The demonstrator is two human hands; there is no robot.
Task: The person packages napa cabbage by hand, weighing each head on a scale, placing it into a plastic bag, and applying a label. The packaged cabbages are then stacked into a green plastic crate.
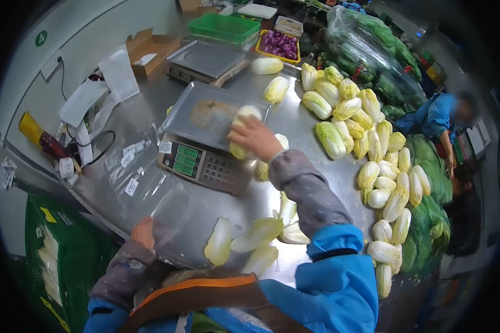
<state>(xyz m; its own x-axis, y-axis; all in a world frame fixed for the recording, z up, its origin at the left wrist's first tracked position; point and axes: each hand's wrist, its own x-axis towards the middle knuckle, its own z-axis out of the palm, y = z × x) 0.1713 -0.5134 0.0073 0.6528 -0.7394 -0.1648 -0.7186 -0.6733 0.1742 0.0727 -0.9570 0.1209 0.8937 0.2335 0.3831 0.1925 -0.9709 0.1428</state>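
Note:
My right hand (pixel 255 137) is wrapped over a napa cabbage (pixel 248 113) at the right side of the scale's metal pan (pixel 183 130). Green lit digits show on the scale's display (pixel 186 160), beside its keypad. Close by the right wrist, another cabbage (pixel 282 141) is partly covered by the sleeve. My left hand (pixel 143 232) is low at the table's near edge, fingers drawn together; I cannot tell what is in them. Clear plastic bags (pixel 144 183) with white labels lie just beyond it. Loose cabbage leaves (pixel 219 242) lie on the steel table between my arms.
Many napa cabbages (pixel 347 108) are piled along the right side. A second scale (pixel 205 58) stands behind the first, near a green basket (pixel 224 28) and a yellow crate of purple vegetables (pixel 279 44). A green crate (pixel 66 250) is at lower left. A person in blue (pixel 436 114) works at right.

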